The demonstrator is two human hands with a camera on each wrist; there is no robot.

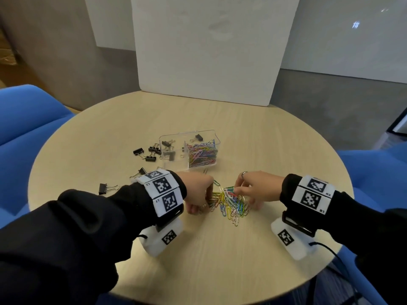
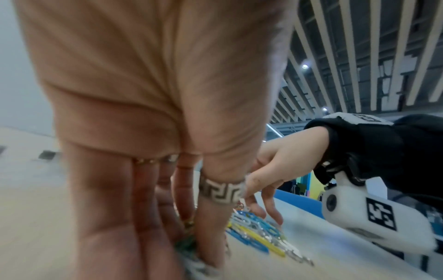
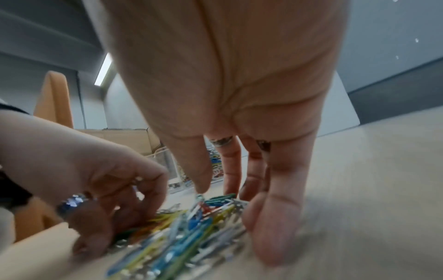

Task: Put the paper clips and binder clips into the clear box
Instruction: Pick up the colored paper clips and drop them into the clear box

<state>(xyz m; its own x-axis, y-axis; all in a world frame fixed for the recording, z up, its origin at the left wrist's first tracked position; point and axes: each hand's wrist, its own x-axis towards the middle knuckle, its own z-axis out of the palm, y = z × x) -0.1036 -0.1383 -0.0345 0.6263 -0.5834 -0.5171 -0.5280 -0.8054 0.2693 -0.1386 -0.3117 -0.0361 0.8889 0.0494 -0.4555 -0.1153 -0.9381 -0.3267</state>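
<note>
A pile of coloured paper clips (image 1: pixel 229 204) lies on the table's near middle, between my hands. My left hand (image 1: pixel 206 201) curls its fingers into the pile's left side and grips some clips (image 3: pixel 143 225). On the right side, my right hand (image 1: pixel 243 194) sets fairly straight fingers (image 3: pixel 275 217) on the pile (image 3: pixel 187 233), its thumb just above it. Behind the pile stands the clear box (image 1: pixel 168 137): coloured paper clips (image 1: pixel 202 154) fill its right compartment, and a few black binder clips (image 1: pixel 168 148) lie in the left one. Several binder clips (image 1: pixel 149 151) lie loose left of the box.
The round wooden table (image 1: pixel 220 260) carries more binder clips (image 1: pixel 105 188) near my left wrist. A white board (image 1: pixel 204 51) stands at the far edge. Blue chairs (image 1: pixel 24 128) flank the table on both sides.
</note>
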